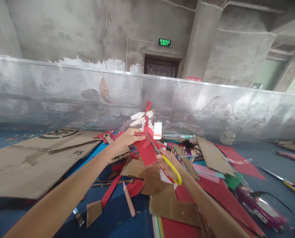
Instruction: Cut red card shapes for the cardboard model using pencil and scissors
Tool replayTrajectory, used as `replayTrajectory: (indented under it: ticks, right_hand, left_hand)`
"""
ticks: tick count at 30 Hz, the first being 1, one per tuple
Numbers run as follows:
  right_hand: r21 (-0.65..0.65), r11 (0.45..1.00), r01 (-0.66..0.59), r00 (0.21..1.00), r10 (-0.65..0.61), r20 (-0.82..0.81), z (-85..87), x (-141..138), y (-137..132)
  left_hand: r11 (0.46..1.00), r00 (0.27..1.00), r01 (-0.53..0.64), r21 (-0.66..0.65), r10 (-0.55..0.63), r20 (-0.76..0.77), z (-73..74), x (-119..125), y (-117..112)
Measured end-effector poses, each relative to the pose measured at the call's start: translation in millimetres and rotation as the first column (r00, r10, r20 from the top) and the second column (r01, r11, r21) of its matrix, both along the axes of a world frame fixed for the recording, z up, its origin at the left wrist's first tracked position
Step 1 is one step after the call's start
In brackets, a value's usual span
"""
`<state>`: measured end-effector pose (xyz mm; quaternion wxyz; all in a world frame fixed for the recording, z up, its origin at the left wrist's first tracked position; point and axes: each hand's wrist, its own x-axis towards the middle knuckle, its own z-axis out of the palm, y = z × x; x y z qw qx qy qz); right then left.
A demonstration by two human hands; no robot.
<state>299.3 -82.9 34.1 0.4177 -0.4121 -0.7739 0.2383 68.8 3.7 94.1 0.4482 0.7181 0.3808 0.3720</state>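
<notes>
A piece of red paper (pixel 147 154) is pinched at its upper left by my left hand (pixel 128 139). My right hand (pixel 169 162) grips scissors (pixel 178 176) with yellow and red handles, their blades lying at the paper's upper edge. Whether the blades are parted is too small to tell. Just beyond the paper stands a decoration with a red loop (pixel 148 105) and white petal-like pieces (pixel 137 119). A lit phone screen (pixel 158 129) is beside it. Under my hands lie brown cardboard scraps (pixel 159 185).
A large cardboard sheet (pixel 25 165) covers the left side. A pink marker (pixel 129 200), a brush (pixel 78 217) and red strips lie in front. At right are a purple corded device (pixel 261 208), more scissors (pixel 286 183) and a jar (pixel 228 137). A perforated metal panel (pixel 63 96) stands behind.
</notes>
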Motion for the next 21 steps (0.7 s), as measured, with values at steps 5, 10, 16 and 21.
replayTrajectory:
  ticks: [5, 10, 16, 21]
  right_hand:
    - [-0.185, 0.982, -0.049, 0.981, 0.013, -0.193, -5.4, -4, 3]
    - [-0.204, 0.978, -0.053, 0.953, -0.011, -0.302, -5.8, -7, 8]
    - [-0.224, 0.962, -0.154, 0.893, 0.038, -0.448, -8.2, -9, 12]
    - [-0.203, 0.977, -0.062, 0.873, -0.045, -0.486, -8.3, -11, 12]
  left_hand:
    - [0.991, 0.987, 0.125, 0.052, -0.118, -0.108, 1.1, -3, -4]
    - [0.944, 0.951, 0.237, 0.229, -0.176, -0.255, -2.7, 4, -7]
    - [0.907, 0.939, 0.213, 0.363, -0.086, -0.334, -6.5, 17, -12]
    - [0.926, 0.972, 0.139, 0.351, -0.06, -0.227, -11.7, 28, -16]
